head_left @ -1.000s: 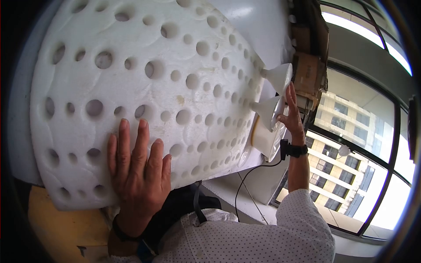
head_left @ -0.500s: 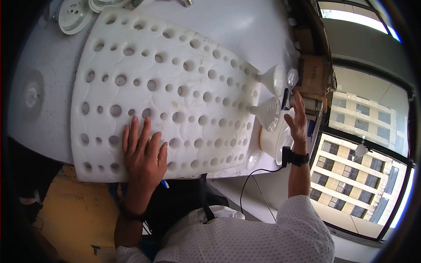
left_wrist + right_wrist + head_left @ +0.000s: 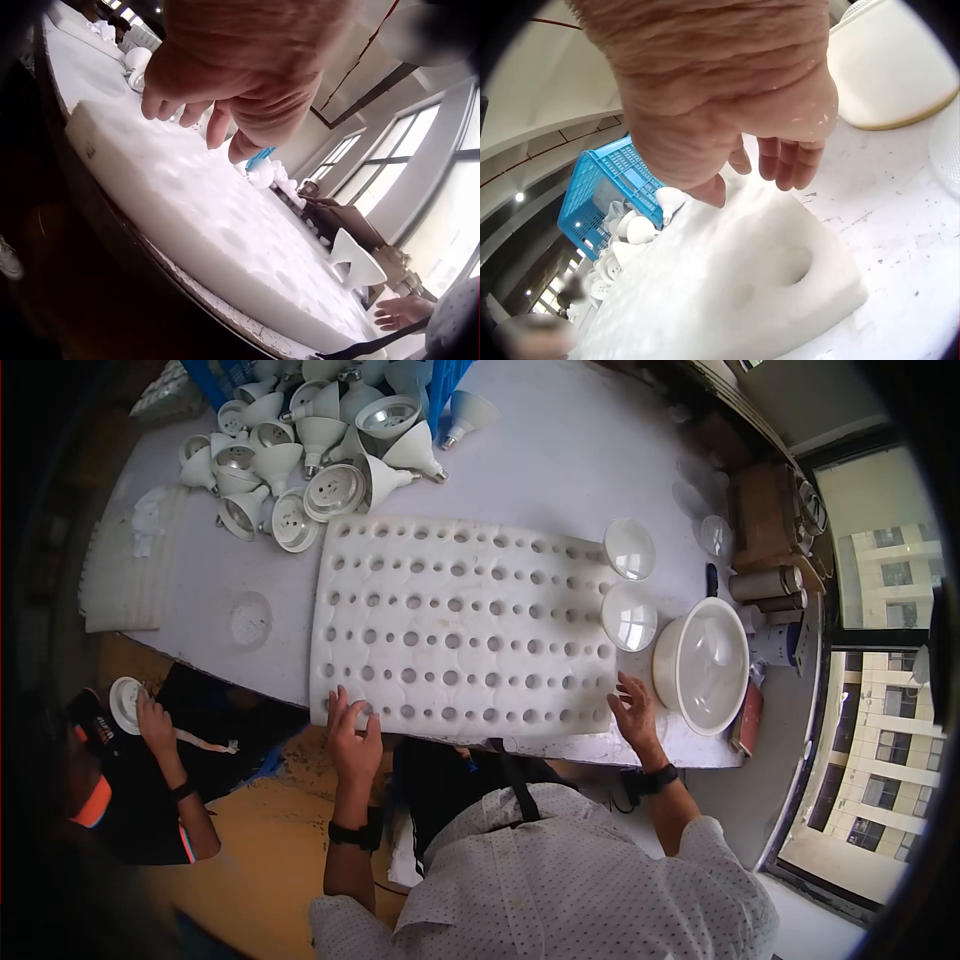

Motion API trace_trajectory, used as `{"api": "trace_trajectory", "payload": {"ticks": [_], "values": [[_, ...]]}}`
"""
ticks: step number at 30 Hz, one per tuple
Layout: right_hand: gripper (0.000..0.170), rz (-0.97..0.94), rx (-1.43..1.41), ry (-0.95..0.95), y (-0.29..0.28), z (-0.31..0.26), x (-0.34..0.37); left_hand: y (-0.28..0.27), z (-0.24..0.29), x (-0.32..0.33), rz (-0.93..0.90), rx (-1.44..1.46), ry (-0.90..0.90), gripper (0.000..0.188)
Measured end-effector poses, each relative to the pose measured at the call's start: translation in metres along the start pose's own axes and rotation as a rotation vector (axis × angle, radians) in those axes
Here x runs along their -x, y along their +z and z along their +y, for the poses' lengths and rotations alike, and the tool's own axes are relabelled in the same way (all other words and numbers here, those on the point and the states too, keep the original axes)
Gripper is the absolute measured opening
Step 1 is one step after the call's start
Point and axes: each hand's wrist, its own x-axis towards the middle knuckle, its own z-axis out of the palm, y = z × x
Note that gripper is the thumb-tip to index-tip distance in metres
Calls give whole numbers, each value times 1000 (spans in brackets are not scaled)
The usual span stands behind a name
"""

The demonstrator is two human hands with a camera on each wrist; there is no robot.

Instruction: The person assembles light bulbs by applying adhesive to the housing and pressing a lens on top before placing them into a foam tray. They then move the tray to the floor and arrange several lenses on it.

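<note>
A white foam board (image 3: pixel 432 660) with rows of round holes lies flat on the table. My left hand (image 3: pixel 352 745) is at its front left corner, fingers loosely bent over the edge and holding nothing. In the left wrist view this hand (image 3: pixel 240 82) hangs above the board's surface. By the front right corner is my right hand (image 3: pixel 637 720), fingers spread and relaxed, grasping nothing. The right wrist view shows the board's corner (image 3: pixel 810 300) just below that hand. Two white cone-shaped lamp housings (image 3: pixel 629 550) stand at the board's right end, wide glossy faces up.
A white basin (image 3: pixel 668 670) stands right of the board. Many white lamp housings (image 3: pixel 320 435) are heaped at the back left beside a blue crate (image 3: pixel 604 176). Another foam board (image 3: pixel 130 585) lies far left. At left, another person's hand (image 3: pixel 155 725) holds a round white piece.
The head view has drawn back, showing more table. My left hand has gone from lying on the board to its front edge. My right hand has left the lamp housings for the front right corner.
</note>
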Motion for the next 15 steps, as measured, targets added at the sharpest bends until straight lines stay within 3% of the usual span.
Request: {"api": "trace_trajectory", "payload": {"ticks": [1, 4, 6, 8, 10, 12, 13, 14, 15], "values": [[42, 37, -59, -10, 2, -2, 1, -5, 2, 9, -12, 29, -45, 23], [4, 54, -190, -147, -5, -56, -5, -20, 17, 32, -32, 47, -121, 22], [9, -6, -431, -158, -14, -101, -9, -25, 22, 46, -55, 38, -117, 23], [9, -84, -526, -407, -31, -157, -12, -28, 30, 59, -104, 85, -217, 25], [5, -211, -573, -752, -57, -213, -16, -34, 43, 65, -112, 33, -201, 25], [15, -399, -993, -1056, -73, -277, -9, -41, 53, 81, -148, 64, -233, 25], [17, -516, -1202, -1245, -70, -295, -13, -41, 51, 87, -121, -23, -125, 25], [11, -470, -1446, -1272, -64, -314, 3, -44, 53, 93, -124, -34, -146, 25], [11, -483, -1463, -1261, -65, -318, 8, -46, 55, 98, -138, -35, -161, 26]]}}
